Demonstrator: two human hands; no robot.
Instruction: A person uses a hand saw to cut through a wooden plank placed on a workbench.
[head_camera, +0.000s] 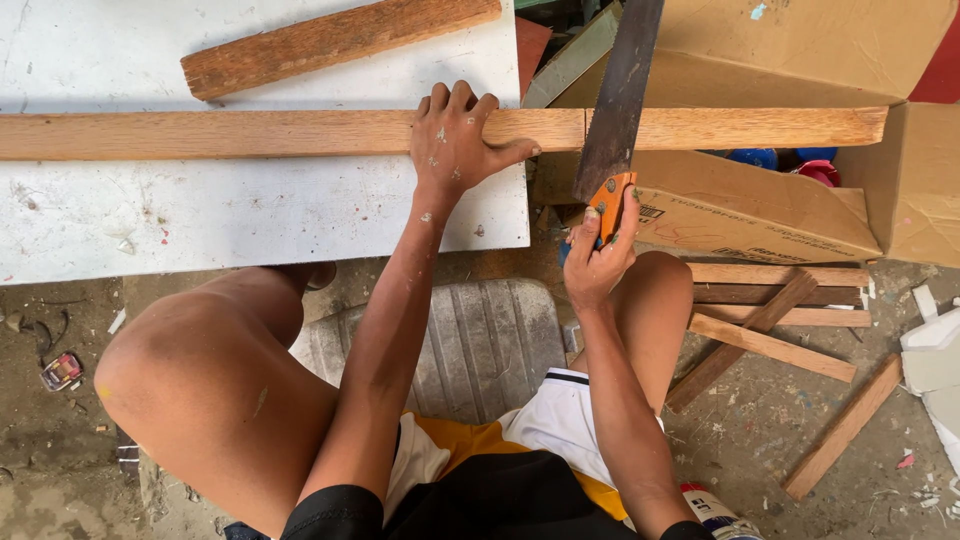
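A long wooden strip (230, 134) lies across a white board (250, 215) and juts out to the right over open cardboard boxes. My left hand (457, 140) presses flat on the strip near the board's right edge. My right hand (598, 258) grips the orange handle of a hand saw (622, 95). The saw's dark blade crosses the strip just right of my left hand, at a cut line in the wood.
A second, darker wooden piece (335, 42) lies at an angle on the board. Cardboard boxes (790, 60) stand at the right. Several wood offcuts (775, 320) lie on the dirt floor. A grey ribbed block (480, 345) sits between my knees.
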